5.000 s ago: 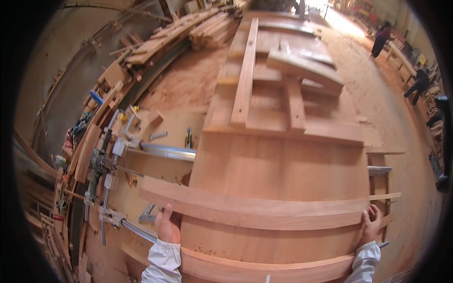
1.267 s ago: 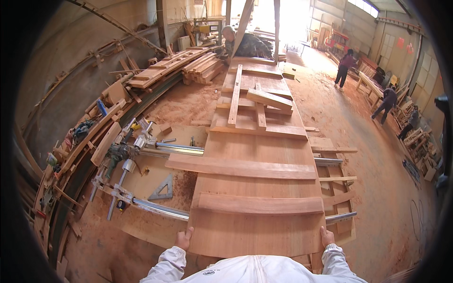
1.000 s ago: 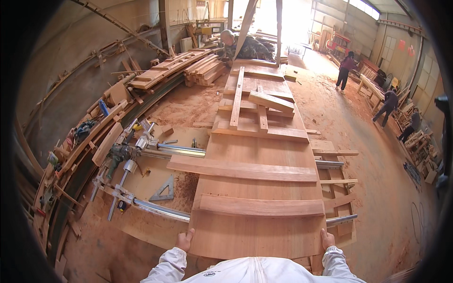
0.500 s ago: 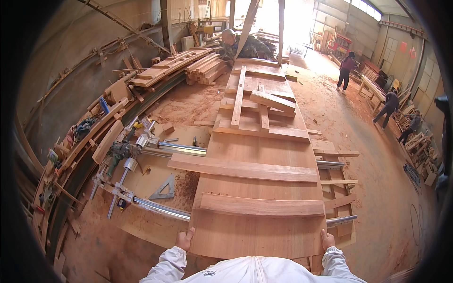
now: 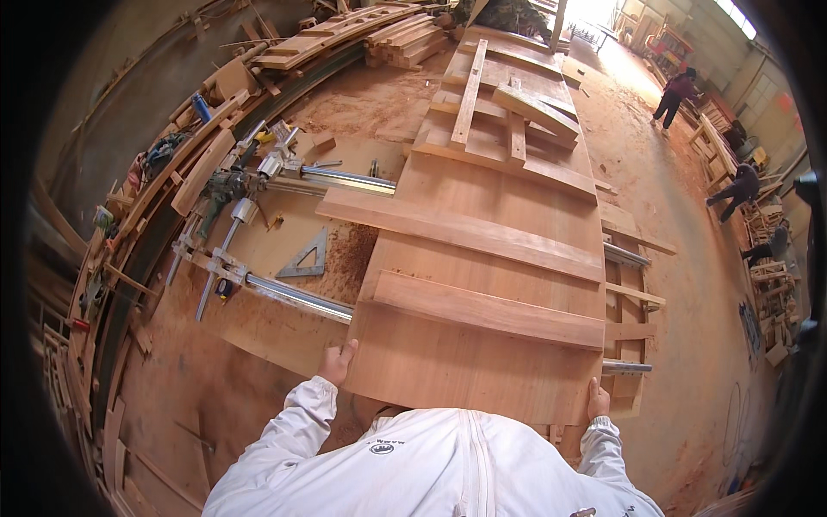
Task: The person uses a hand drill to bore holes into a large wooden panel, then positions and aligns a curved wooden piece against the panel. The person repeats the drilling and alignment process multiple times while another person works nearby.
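A large wooden panel (image 5: pixel 461 372) stretches away from my body. My left hand (image 5: pixel 337 364) grips its near left edge, thumb on top, while my right hand (image 5: pixel 598 400) has hold of the near right edge; the undersides of both grips are hidden. Across the panel lie two wooden rails, a nearer rail (image 5: pixel 487 310) and a farther rail (image 5: pixel 457 231). Beyond them is a stack of wooden frame pieces (image 5: pixel 517 129) with a short board (image 5: pixel 536 114) askew on top. At the far end a person in camouflage clothing (image 5: pixel 508 19) is partly cut off.
Left of the panel, a sheet (image 5: pixel 345 155) bears metal rails (image 5: pixel 297 297), a triangular square (image 5: pixel 306 256), a power tool (image 5: pixel 226 185) and sawdust. Offcuts crowd a long bench (image 5: pixel 155 207) at left. At right, slatted wood (image 5: pixel 633 332) juts out; people (image 5: pixel 676 96) work farther off.
The panel and its pieces sit higher and tilted in the picture as my view has dipped and turned. Both hands keep their hold. The far person's head has left the picture.
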Motion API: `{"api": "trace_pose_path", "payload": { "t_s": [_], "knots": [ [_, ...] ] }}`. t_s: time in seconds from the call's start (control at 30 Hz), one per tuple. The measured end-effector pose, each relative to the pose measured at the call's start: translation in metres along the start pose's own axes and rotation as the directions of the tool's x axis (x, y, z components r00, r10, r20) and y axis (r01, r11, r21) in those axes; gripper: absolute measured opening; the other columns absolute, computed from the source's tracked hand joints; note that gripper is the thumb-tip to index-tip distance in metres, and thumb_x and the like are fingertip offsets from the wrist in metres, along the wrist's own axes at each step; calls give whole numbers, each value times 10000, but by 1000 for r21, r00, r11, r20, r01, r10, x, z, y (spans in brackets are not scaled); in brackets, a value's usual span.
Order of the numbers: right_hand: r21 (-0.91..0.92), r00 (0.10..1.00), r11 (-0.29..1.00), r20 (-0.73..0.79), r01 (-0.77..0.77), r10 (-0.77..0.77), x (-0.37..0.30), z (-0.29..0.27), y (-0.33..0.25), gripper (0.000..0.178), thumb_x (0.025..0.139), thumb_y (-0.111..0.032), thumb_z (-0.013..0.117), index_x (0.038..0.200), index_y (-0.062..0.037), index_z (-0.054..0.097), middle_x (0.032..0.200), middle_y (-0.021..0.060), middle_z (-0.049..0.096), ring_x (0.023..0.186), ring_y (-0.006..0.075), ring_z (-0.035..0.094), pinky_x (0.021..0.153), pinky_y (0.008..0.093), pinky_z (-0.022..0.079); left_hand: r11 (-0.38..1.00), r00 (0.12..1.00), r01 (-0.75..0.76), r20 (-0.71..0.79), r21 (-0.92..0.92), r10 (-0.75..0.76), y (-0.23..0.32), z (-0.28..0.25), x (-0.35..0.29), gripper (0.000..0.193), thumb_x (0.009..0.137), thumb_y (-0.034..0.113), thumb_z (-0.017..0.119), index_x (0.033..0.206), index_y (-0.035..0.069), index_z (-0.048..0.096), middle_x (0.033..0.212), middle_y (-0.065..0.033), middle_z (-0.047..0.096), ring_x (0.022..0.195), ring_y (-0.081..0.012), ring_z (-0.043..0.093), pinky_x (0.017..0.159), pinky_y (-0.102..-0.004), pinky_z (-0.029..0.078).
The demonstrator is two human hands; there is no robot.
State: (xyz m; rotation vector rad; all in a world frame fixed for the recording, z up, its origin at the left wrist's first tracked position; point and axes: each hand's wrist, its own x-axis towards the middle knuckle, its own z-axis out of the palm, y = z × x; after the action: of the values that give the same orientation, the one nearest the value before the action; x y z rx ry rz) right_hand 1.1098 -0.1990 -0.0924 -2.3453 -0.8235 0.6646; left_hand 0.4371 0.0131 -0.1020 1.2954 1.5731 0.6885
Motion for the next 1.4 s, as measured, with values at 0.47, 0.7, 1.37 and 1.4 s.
{"api": "trace_pose_path", "payload": {
  "t_s": [0.47, 0.7, 1.37, 1.4],
  "knots": [
    [-129, 998, 992, -59, 10, -18, 12, 3, 24, 707, 998, -630, 537, 873, 47, 698, 710, 219, 633, 701, 268, 661, 699, 454, 495, 990, 998, 61, -14, 129, -59, -9, 3, 6, 739, 1016, 595, 557, 890, -113, 724, 739, -209, 702, 743, -268, 694, 697, -450, 511],
    [-142, 998, 990, -63, 11, -20, 8, 7, 17, 733, 994, -654, 512, 914, 44, 721, 815, 272, 686, 828, 378, 715, 753, 474, 511, 993, 1000, 18, -25, 115, -15, -11, 1, 4, 748, 1009, 607, 559, 883, -111, 725, 762, -263, 701, 746, -322, 714, 677, -474, 506],
    [-199, 1000, 980, -12, 7, -10, 14, 5, 24, 742, 1001, -671, 475, 987, 22, 740, 908, 270, 721, 933, 423, 715, 812, 492, 519, 956, 963, 239, 166, -172, -211, -22, 0, 11, 772, 978, 669, 570, 1051, -76, 760, 964, -178, 769, 920, -275, 728, 856, -383, 539],
    [-197, 1000, 980, -12, 6, -8, 15, 5, 27, 745, 1002, -673, 469, 990, 20, 741, 918, 272, 722, 946, 431, 711, 820, 497, 518, 949, 957, 261, 174, -176, -231, -19, 0, 12, 795, 958, 676, 599, 1090, -95, 738, 1010, -177, 759, 953, -268, 716, 882, -375, 533]
  ]
}}
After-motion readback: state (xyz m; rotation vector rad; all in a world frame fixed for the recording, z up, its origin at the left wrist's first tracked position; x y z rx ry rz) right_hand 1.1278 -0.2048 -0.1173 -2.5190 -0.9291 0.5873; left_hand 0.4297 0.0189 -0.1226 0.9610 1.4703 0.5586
